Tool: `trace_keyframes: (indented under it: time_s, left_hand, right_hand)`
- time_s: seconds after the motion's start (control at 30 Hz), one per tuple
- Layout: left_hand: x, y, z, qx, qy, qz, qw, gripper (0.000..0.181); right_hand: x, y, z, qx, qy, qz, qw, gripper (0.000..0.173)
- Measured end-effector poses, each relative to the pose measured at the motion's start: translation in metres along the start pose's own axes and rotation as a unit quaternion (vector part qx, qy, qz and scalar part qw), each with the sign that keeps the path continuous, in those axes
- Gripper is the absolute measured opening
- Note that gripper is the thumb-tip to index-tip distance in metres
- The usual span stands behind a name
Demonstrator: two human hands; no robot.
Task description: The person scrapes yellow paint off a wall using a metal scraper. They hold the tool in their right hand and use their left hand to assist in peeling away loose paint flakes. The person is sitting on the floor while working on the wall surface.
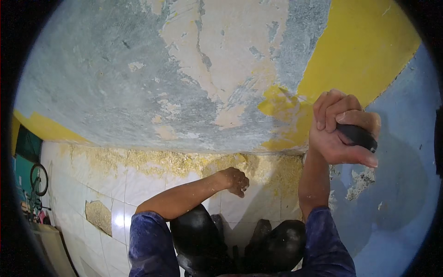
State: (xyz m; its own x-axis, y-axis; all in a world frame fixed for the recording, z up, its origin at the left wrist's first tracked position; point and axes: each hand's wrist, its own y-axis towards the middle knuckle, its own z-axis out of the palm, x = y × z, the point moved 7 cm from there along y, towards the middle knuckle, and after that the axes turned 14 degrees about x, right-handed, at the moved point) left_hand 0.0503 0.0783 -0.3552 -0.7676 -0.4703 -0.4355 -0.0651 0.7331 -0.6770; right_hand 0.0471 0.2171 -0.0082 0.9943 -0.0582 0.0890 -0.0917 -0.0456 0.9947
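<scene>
My right hand is raised at the wall's right end, its fingers wrapped around the black handle of a hand tool. The tool's working end is hard to make out behind the fingers. Next to that hand, yellow paint still covers the wall, with a ragged patch of partly stripped yellow to its left. Bare grey and whitish plaster makes up most of the wall. My left hand hangs in front of my knees, fingers loosely curled, with nothing showing in it.
Yellow and pale paint flakes lie along the wall's foot on white floor tiles. One tile has a broken-out patch. A blue wall with chipped plaster meets the corner at right. A bicycle stands far left.
</scene>
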Motion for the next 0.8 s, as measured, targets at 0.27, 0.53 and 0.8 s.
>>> trace_keyframes:
  time_s: [0.27, 0.53, 0.8]
  left_hand:
    - [0.005, 0.006, 0.000, -0.017, 0.004, 0.007, 1.000, 0.036]
    - [-0.003, 0.000, -0.003, -0.007, -0.001, 0.005, 1.000, 0.035]
    - [-0.003, -0.002, -0.001, -0.024, -0.003, -0.004, 1.000, 0.035]
  right_hand:
    - [0.007, 0.010, 0.006, 0.042, 0.081, -0.037, 0.995, 0.072]
    - [0.003, 0.018, 0.009, 0.043, 0.053, -0.042, 0.997, 0.073]
    - [-0.012, 0.010, 0.004, -0.048, 0.072, 0.006, 0.996, 0.071]
